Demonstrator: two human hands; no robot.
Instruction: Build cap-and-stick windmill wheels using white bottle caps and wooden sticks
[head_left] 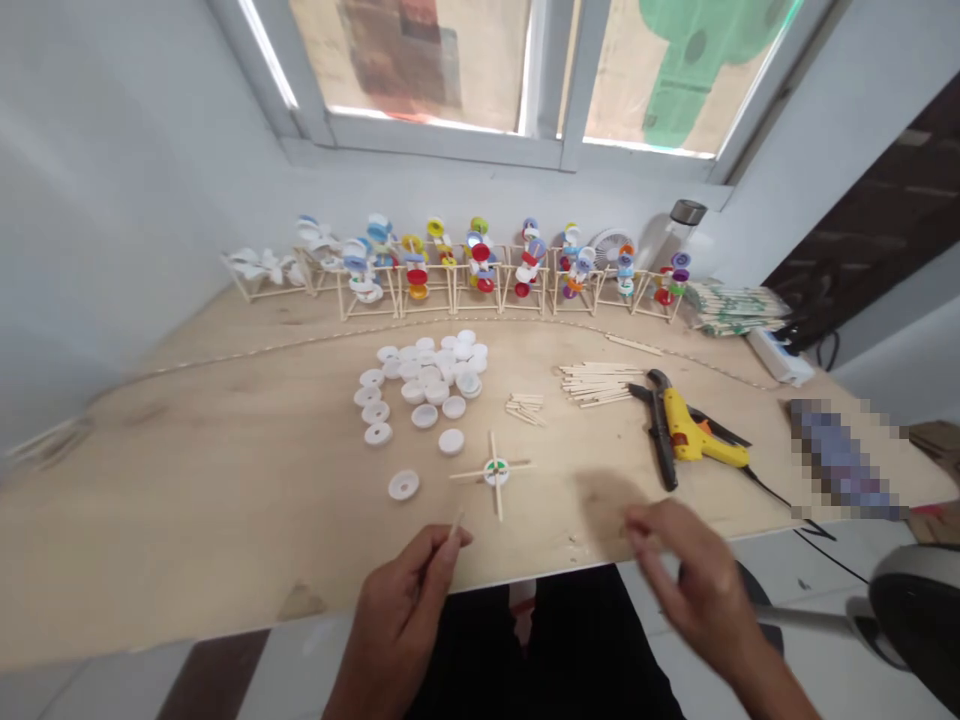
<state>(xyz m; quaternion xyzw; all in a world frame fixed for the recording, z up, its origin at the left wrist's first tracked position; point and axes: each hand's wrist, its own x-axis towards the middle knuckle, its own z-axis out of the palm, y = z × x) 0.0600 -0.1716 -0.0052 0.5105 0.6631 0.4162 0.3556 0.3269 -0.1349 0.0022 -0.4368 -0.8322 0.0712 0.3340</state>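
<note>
In the head view, the left hand point(401, 620) grips a thin craft stick point(456, 525) between pressed fingertips at the near edge of the bench point(187, 500). The right hand point(694, 580) is blurred, its grip apart and empty. A craft-stick cross with bottle cap point(495, 472) lies farther off, between them.

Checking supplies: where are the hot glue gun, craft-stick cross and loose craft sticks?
Hot glue gun point(688, 435), head view, on its yellow body.
Craft-stick cross point(471, 474), head view, on one stick arm.
Loose craft sticks point(596, 383), head view, mid-pile.
</note>
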